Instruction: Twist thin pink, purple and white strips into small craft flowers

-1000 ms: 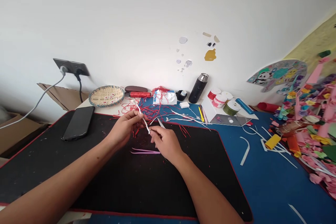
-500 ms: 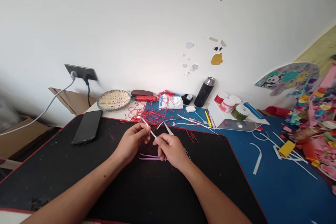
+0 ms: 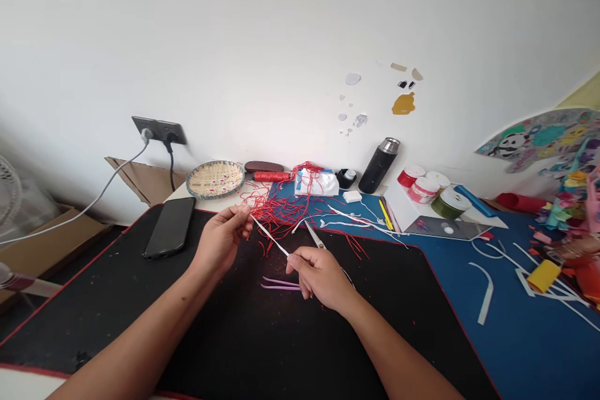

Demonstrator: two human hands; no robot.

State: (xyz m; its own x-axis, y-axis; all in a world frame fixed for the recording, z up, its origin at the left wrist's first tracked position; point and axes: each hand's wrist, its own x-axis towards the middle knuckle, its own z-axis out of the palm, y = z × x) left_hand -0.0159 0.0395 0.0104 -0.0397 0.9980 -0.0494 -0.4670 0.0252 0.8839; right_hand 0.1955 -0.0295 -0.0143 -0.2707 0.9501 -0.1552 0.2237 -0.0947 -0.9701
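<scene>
A thin white cord [image 3: 270,236] is stretched between my two hands above the black mat [image 3: 262,344]. My left hand [image 3: 222,234] pinches its far end between thumb and fingers. The near end is pinched by my right hand [image 3: 319,272], whose fingers curl closed over it. Purple tweezers [image 3: 280,286] lie on the mat, partly behind my right hand. Scissors [image 3: 315,234] rest just beyond that hand, their handles mostly hidden. Past my left hand, many cut pieces of red string [image 3: 281,209] are heaped at the mat's far edge.
A phone [image 3: 169,228] lies left on the mat. Along the wall stand a woven basket [image 3: 215,179], a red thread spool [image 3: 272,176], a black thermos [image 3: 379,165] and ribbon rolls [image 3: 450,203]. White strips [image 3: 485,294] and a yellow paper roll [image 3: 544,276] lie at right.
My hands have moved apart, the left one away to the left, so a longer length of white cord shows between them. The camera view has turned slightly left.
</scene>
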